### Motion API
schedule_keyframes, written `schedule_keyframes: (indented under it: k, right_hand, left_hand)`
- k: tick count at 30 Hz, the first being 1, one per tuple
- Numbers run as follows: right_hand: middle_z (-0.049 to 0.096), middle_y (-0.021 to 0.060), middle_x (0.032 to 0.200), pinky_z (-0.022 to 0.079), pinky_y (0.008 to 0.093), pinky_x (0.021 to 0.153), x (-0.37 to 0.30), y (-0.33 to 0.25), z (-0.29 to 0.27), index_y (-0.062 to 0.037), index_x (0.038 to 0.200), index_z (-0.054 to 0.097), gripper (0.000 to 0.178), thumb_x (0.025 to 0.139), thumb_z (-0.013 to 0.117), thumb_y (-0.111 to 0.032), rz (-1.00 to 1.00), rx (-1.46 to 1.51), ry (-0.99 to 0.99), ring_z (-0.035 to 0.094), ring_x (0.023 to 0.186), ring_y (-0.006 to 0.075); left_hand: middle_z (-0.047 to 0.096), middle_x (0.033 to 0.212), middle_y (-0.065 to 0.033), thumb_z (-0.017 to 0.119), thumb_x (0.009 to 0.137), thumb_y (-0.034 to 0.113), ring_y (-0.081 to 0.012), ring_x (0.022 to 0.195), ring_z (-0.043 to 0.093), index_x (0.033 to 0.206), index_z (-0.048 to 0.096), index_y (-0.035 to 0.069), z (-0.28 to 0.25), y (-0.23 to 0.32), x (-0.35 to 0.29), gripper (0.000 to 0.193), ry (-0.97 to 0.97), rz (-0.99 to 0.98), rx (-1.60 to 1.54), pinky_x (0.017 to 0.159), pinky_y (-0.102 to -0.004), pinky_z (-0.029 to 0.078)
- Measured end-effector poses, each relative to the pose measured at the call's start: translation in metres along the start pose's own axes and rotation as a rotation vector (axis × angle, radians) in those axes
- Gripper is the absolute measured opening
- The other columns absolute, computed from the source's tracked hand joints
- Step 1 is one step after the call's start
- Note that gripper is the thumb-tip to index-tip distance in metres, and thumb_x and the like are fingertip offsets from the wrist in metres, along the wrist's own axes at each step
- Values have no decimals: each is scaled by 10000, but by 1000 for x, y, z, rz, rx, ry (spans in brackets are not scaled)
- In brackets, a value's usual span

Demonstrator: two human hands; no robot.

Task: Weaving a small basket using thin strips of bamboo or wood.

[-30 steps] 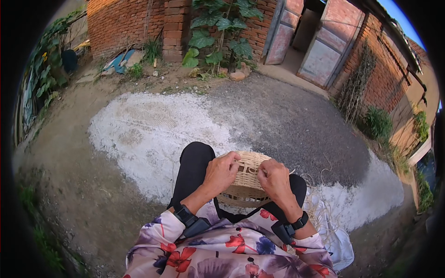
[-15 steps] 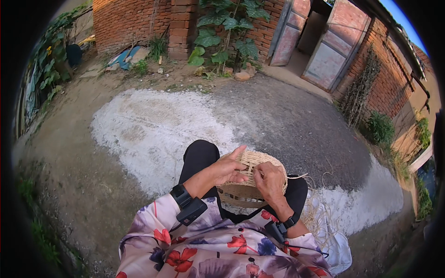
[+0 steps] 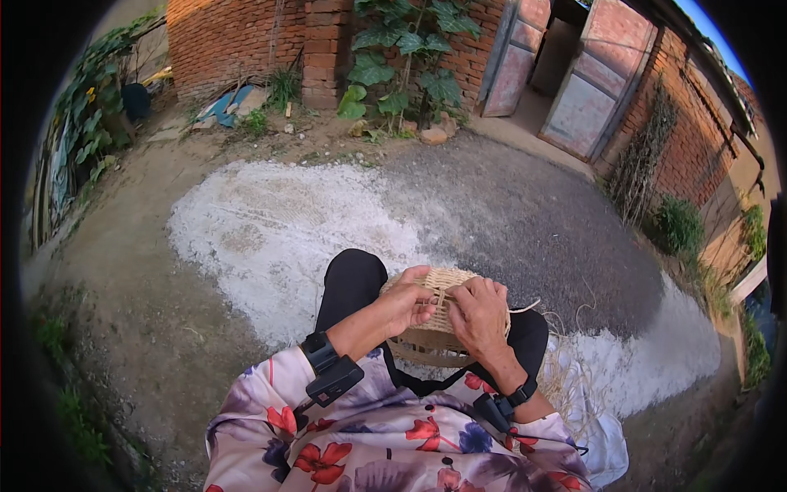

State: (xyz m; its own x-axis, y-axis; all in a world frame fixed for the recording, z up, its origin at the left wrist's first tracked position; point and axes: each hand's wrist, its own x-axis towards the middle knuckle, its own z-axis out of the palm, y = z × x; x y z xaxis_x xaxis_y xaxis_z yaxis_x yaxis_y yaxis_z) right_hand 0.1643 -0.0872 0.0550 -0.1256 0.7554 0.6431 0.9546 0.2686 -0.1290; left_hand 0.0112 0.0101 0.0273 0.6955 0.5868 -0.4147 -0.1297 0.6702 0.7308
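Note:
A pale woven basket (image 3: pixel 449 280) rests tilted between my knees, with open gaps in its lower side. My left hand (image 3: pixel 399 303) is closed at the basket's left part, its thumb and fingers curled in at the weave. My right hand (image 3: pixel 481 316) grips the right part, fingers bent over the top and thumb pointing inward. Both hands' fingertips come close together at a vertical rib in the middle. A loose cord end (image 3: pixel 525 307) sticks out past the right side of the basket. Whether a strand lies between my fingertips is too small to make out.
Tangled straw-coloured cord (image 3: pixel 571 385) lies on a white sack (image 3: pixel 605 447) by my right knee. Pale powdery material (image 3: pixel 287 217) covers the ground ahead. Beyond stand a brick wall (image 3: pixel 221 41), a leafy climbing plant (image 3: pixel 393 70) and a rusty metal door (image 3: pixel 586 90) standing ajar.
My left hand's spread fingers have curled in against the basket. The right hand has flattened over the top of the weave, its fingers reaching farther forward.

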Motion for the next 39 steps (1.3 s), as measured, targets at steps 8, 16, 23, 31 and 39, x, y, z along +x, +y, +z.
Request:
schedule_keyframes:
  k: [8, 16, 23, 31, 39]
  right_hand:
    - [553, 35, 782, 391, 409, 779, 7, 4, -4, -105, 862, 669, 132, 732, 650, -102, -235, -6, -190, 563, 815, 228]
    - [566, 56, 750, 395, 403, 727, 6, 7, -1, -77, 773, 601, 81, 721, 649, -117, -254, -61, -238, 586, 754, 243]
    - [577, 80, 761, 402, 395, 680, 25, -6, -2, -63, 799, 616, 105, 755, 679, -134, -119, 198, -101, 583, 734, 262]
    - [611, 85, 822, 497, 326, 690, 14, 26, -28, -3, 973, 652, 213, 850, 663, -177, 345, 661, -46, 617, 723, 189]
    - [617, 2, 752, 466, 242, 637, -58, 76, -35, 12, 963, 647, 113, 904, 591, -67, 649, 721, 9, 545, 685, 59]
  left_hand:
    - [551, 897, -41, 495, 925, 54, -72, 581, 439, 1483, 259, 195, 10, 3, -16, 622, 21, 0, 46, 490, -225, 404]
    - [577, 938, -54, 535, 905, 40, -76, 653, 539, 1443, 343, 159, 18, 3, -36, 584, 57, 215, 509, 555, -233, 499]
    - [618, 1032, -50, 573, 906, 61, -82, 731, 591, 1283, 504, 45, 9, -12, -35, 383, -8, 445, 552, 618, -220, 524]
    - [492, 775, 37, 554, 884, 40, -23, 551, 390, 1118, 533, 62, -15, 2, -32, 236, -276, 213, -159, 458, -199, 327]
    - [541, 616, 55, 601, 879, 70, -85, 559, 512, 1039, 588, 58, -42, -5, -32, 161, 567, 824, 1394, 517, -303, 398]
